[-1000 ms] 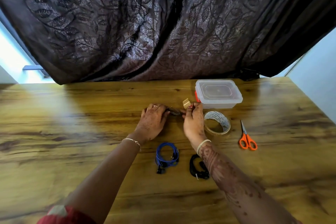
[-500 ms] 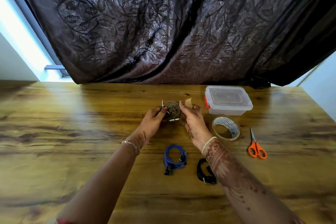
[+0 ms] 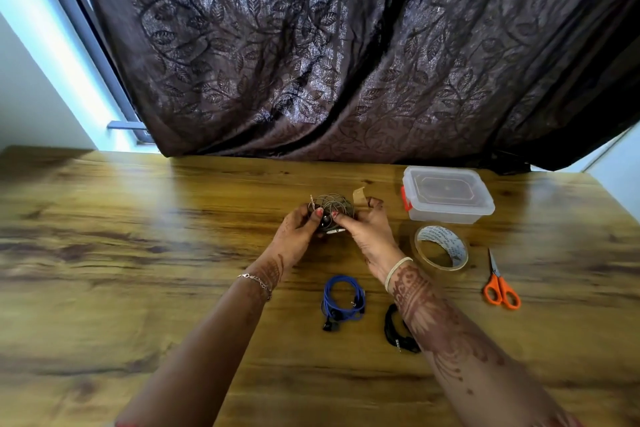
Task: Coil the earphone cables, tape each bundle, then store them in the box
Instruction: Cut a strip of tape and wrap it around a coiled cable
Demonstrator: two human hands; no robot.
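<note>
A grey coiled earphone cable [image 3: 330, 206] stands upright above the table, held from both sides. My left hand [image 3: 298, 236] pinches its left edge, near the jack plug sticking up. My right hand [image 3: 369, 229] pinches the coil's right edge, and a strip of brown tape [image 3: 360, 196] sticks up from its fingers. A blue coiled earphone [image 3: 343, 298] lies on the table near me. A black coiled earphone [image 3: 394, 328] lies beside it, partly hidden by my right forearm. The clear plastic box [image 3: 448, 198] with a red latch sits lidded at the right rear.
A roll of clear tape [image 3: 441, 248] lies flat right of my right hand. Orange-handled scissors [image 3: 500, 288] lie further right. A dark patterned curtain [image 3: 346, 52] hangs behind the wooden table [image 3: 138, 253].
Both hands have lifted the grey coil off the table and turned it upright. My right hand has moved in from the tape strip to pinch the coil's right edge.
</note>
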